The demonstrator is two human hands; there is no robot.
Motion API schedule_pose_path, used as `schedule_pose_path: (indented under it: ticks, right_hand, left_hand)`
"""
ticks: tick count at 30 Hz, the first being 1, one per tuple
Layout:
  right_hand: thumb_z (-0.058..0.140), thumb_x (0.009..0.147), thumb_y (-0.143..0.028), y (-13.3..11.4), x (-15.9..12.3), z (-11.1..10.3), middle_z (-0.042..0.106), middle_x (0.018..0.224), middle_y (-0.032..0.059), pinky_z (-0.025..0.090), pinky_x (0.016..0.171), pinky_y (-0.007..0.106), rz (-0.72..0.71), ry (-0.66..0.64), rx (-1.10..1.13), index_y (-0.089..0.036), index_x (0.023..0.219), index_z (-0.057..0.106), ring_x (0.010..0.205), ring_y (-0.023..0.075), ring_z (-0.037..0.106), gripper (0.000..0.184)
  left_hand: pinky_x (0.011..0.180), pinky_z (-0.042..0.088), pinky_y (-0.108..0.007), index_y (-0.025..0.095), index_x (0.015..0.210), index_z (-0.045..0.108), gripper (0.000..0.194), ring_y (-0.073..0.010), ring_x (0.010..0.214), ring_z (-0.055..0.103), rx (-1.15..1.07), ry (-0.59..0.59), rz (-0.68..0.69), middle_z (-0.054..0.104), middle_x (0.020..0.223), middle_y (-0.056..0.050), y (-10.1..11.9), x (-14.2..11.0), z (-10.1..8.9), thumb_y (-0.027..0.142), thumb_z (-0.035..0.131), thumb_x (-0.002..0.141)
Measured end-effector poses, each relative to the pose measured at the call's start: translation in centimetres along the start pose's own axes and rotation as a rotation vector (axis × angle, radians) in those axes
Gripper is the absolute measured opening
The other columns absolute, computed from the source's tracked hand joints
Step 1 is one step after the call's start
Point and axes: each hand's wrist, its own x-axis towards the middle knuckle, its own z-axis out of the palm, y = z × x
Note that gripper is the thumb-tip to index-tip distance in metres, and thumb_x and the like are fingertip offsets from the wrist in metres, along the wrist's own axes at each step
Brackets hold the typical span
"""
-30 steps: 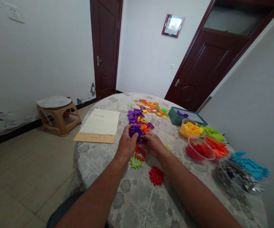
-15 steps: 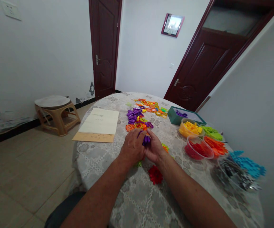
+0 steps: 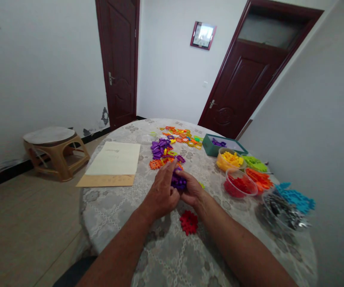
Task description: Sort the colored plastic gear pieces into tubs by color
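Observation:
Between my two hands is a clump of purple plastic pieces [image 3: 178, 181]. My left hand [image 3: 161, 191] curls round it from the left, with the fingers partly covering it. From the right, my right hand [image 3: 192, 190] cups the same clump, its thumb along the top. How the pieces join inside the grip is hidden. Just beyond the hands lie a heap of purple pieces [image 3: 160, 148] and orange toothed pieces [image 3: 155, 164]. A red flower-shaped piece [image 3: 189, 222] rests on the cloth nearer to me, below the right hand.
On the patterned tablecloth [image 3: 115, 219] at left lie a sheet of paper [image 3: 116, 157] and brown card. At right stand a green box [image 3: 210, 147], tubs of yellow [image 3: 231, 158], red [image 3: 240, 185] and grey pieces [image 3: 285, 211], and blue pieces [image 3: 297, 198]. Mixed pieces [image 3: 180, 135] spread farther back.
My left hand has turned, its fingers now more upright, and more of the purple clump shows. Both hands still hold it. The view has shifted slightly to the right.

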Motion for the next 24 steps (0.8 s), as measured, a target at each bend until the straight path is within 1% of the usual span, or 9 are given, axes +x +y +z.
schedule_pose_path:
  ticks: [4, 6, 9, 12, 14, 17, 20, 22, 24]
  right_hand:
    - [0.076, 0.082, -0.025, -1.0, -1.6, -0.2, 0.078, 0.090, 0.0022, 0.060, 0.060, 0.027, 0.014, -0.019, -0.063, -0.021, 0.115, 0.069, 0.071, 0.0177, 0.072, 0.033]
    - [0.076, 0.084, -0.027, -2.0, -2.7, -0.1, 0.079, 0.095, 0.0033, 0.061, 0.057, 0.027, 0.012, -0.009, -0.117, -0.023, 0.119, 0.067, 0.074, 0.0185, 0.073, 0.036]
    - [0.077, 0.086, -0.028, -4.7, -3.9, -0.5, 0.079, 0.098, 0.0054, 0.062, 0.054, 0.028, -0.035, 0.090, -0.175, -0.023, 0.117, 0.068, 0.080, 0.0202, 0.075, 0.033]
    - [0.077, 0.087, -0.026, -9.4, -3.7, -1.7, 0.079, 0.099, 0.0058, 0.064, 0.055, 0.030, -0.162, 0.202, -0.189, -0.023, 0.113, 0.068, 0.082, 0.0212, 0.075, 0.028]
    - [0.076, 0.087, -0.025, -13.5, -2.5, -2.8, 0.079, 0.098, 0.0049, 0.065, 0.056, 0.030, -0.281, 0.285, -0.189, -0.024, 0.111, 0.068, 0.081, 0.0209, 0.075, 0.025]
    - [0.072, 0.089, -0.022, -19.8, 0.3, -4.8, 0.076, 0.092, 0.0045, 0.064, 0.055, 0.028, -0.427, 0.438, -0.212, -0.022, 0.103, 0.066, 0.078, 0.0192, 0.072, 0.015]
    - [0.068, 0.091, -0.017, -25.1, 3.4, -6.7, 0.071, 0.084, 0.0032, 0.062, 0.053, 0.027, -0.479, 0.656, -0.244, -0.021, 0.096, 0.062, 0.072, 0.0169, 0.069, 0.009]
    - [0.065, 0.091, -0.015, -27.5, 5.0, -8.0, 0.067, 0.081, 0.0020, 0.062, 0.052, 0.027, -0.487, 0.758, -0.248, -0.020, 0.094, 0.059, 0.068, 0.0155, 0.066, 0.009]
    - [0.062, 0.091, -0.013, -29.3, 6.2, -9.1, 0.064, 0.081, 0.0018, 0.062, 0.054, 0.030, -0.482, 0.833, -0.251, -0.020, 0.094, 0.056, 0.068, 0.0147, 0.063, 0.010]
  left_hand:
    - [0.125, 0.039, -0.053, 0.025, 0.167, 0.021, 0.093, -0.0282, 0.146, 0.049, -0.066, 0.010, -0.048, 0.054, 0.154, -0.013, 0.8, 0.3, -0.8, 0.005, 0.053, 0.082]
    - [0.123, 0.042, -0.052, 0.024, 0.164, 0.029, 0.083, -0.0272, 0.143, 0.053, -0.039, 0.090, -0.066, 0.059, 0.149, -0.012, 0.9, 0.5, -1.3, 0.009, 0.053, 0.086]
    - [0.120, 0.045, -0.051, 0.023, 0.154, 0.043, 0.064, -0.0267, 0.137, 0.058, 0.054, 0.259, -0.159, 0.065, 0.141, -0.011, 0.7, 0.7, -2.2, 0.016, 0.053, 0.091]
    - [0.117, 0.048, -0.051, 0.022, 0.143, 0.054, 0.050, -0.0279, 0.132, 0.062, 0.138, 0.340, -0.274, 0.069, 0.134, -0.010, 0.2, 0.6, -2.8, 0.022, 0.054, 0.094]
    - [0.115, 0.050, -0.050, 0.022, 0.138, 0.058, 0.044, -0.0284, 0.129, 0.063, 0.172, 0.342, -0.314, 0.070, 0.131, -0.010, -0.2, 0.4, -2.7, 0.024, 0.053, 0.094]
    - [0.111, 0.052, -0.049, 0.020, 0.132, 0.061, 0.039, -0.0286, 0.125, 0.065, 0.207, 0.307, -0.313, 0.071, 0.128, -0.010, -0.8, 0.1, -2.0, 0.024, 0.052, 0.094]
    - [0.108, 0.054, -0.047, 0.019, 0.127, 0.062, 0.035, -0.0281, 0.120, 0.066, 0.232, 0.269, -0.278, 0.071, 0.125, -0.011, -1.4, -0.2, -1.0, 0.024, 0.049, 0.095]
    - [0.108, 0.054, -0.047, 0.019, 0.127, 0.062, 0.034, -0.0278, 0.119, 0.066, 0.248, 0.255, -0.274, 0.071, 0.123, -0.011, -1.8, -0.4, -0.5, 0.024, 0.049, 0.095]
    - [0.107, 0.054, -0.047, 0.020, 0.127, 0.062, 0.034, -0.0278, 0.119, 0.066, 0.260, 0.253, -0.277, 0.070, 0.123, -0.010, -2.1, -0.4, -0.2, 0.024, 0.049, 0.096]
